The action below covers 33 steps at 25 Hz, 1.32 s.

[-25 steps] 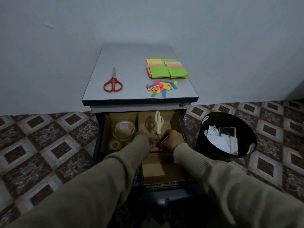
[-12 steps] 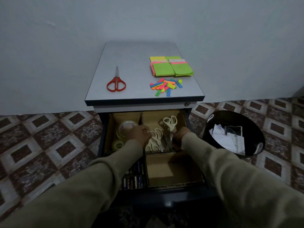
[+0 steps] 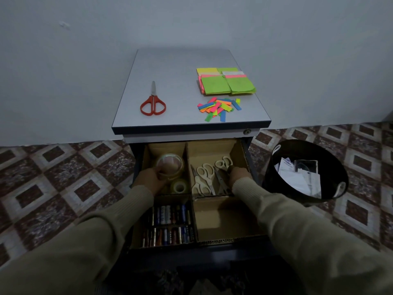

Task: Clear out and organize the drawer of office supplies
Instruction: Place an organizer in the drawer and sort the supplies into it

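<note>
The open drawer (image 3: 223,241) is split by cardboard into compartments. In the back-left one, my left hand (image 3: 151,177) grips a large clear tape roll (image 3: 170,163); a smaller tape roll (image 3: 179,187) lies beside it. In the back-right one, my right hand (image 3: 239,175) holds the rightmost cream-handled scissors (image 3: 223,162), with another cream-handled pair (image 3: 203,177) lying to its left. Batteries (image 3: 168,216) fill the front-left compartment. The front-right compartment (image 3: 223,218) shows bare cardboard.
On the cabinet top (image 3: 180,67) lie red scissors (image 3: 152,103), a stack of sticky notes (image 3: 225,81) and several coloured paper strips (image 3: 219,107). A black bin (image 3: 331,158) holding papers stands on the tiled floor to the right.
My left hand moved left from the scissors compartment to the large tape roll. My right hand shifted right, and the scissors now lie side by side.
</note>
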Each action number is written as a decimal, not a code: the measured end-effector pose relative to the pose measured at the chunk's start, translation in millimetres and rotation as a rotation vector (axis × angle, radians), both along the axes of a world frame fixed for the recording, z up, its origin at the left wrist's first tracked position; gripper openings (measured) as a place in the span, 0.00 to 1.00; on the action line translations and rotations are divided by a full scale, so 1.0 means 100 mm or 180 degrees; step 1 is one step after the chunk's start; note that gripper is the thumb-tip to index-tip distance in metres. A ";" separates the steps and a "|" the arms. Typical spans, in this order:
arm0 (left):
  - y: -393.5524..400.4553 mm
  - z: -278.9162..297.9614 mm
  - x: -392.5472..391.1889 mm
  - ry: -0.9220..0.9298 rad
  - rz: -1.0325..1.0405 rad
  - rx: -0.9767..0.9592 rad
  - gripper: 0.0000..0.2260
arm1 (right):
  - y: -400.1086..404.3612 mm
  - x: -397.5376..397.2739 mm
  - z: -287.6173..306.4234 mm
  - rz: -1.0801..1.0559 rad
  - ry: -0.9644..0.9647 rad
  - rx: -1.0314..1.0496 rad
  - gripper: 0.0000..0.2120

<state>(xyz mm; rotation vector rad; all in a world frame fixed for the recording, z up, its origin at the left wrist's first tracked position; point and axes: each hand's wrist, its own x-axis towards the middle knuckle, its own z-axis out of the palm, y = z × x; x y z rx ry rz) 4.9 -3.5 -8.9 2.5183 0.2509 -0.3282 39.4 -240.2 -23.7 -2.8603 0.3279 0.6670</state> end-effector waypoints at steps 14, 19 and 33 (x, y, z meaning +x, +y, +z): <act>0.05 0.29 -0.09 -0.0513 0.0320 -0.0402 0.11 | 0.21 -0.12 0.51 0.0531 -0.0356 0.0425 0.12; 0.16 0.66 -0.07 -0.1265 0.0547 -0.0592 0.09 | 0.72 -0.05 1.11 0.0914 -0.0763 0.1038 0.08; 0.63 0.90 0.29 -0.1736 0.0330 0.0237 0.11 | 1.60 0.63 1.31 0.1706 -0.1452 0.0538 0.20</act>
